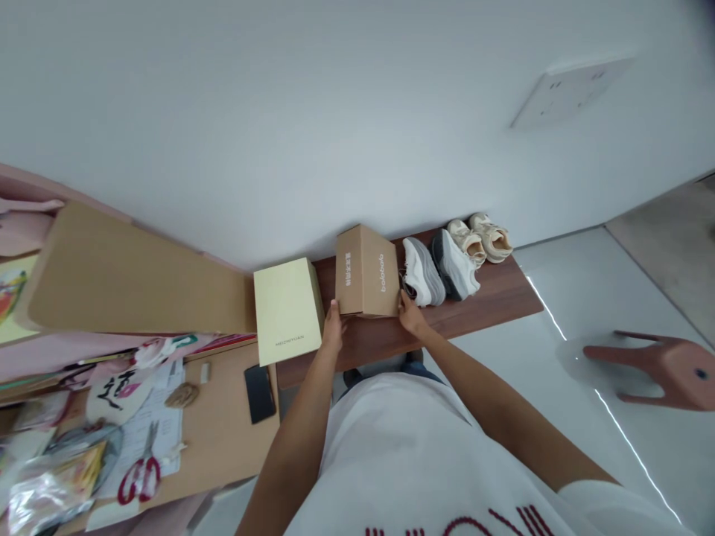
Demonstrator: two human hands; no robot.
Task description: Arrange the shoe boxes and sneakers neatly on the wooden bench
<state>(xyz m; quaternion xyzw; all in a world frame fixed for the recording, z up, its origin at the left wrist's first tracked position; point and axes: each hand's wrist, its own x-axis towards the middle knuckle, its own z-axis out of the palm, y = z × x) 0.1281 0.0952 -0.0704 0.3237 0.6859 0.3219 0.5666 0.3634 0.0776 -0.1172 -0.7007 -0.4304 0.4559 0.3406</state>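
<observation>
A brown cardboard shoebox (380,272) with white lettering sits on a dark wooden bench (469,313) against the wall. My left hand (334,327) grips its near left corner, thumb up along the side. At the near right corner, my right hand (412,314) holds the box too, close to the shoes. The undersides of both hands' fingers are partly hidden. A pale yellow shoebox (286,309) is left of my left hand. To the right stand a pair of white and grey sneakers (424,275) and a pair of cream shoes (491,240).
On the left, a cluttered desk (217,432) carries a black phone (260,394), red-handled scissors (142,465) and plastic bags (50,484). A pinkish-brown stool (675,368) stands on the floor to the right. A socket plate (573,89) is on the wall.
</observation>
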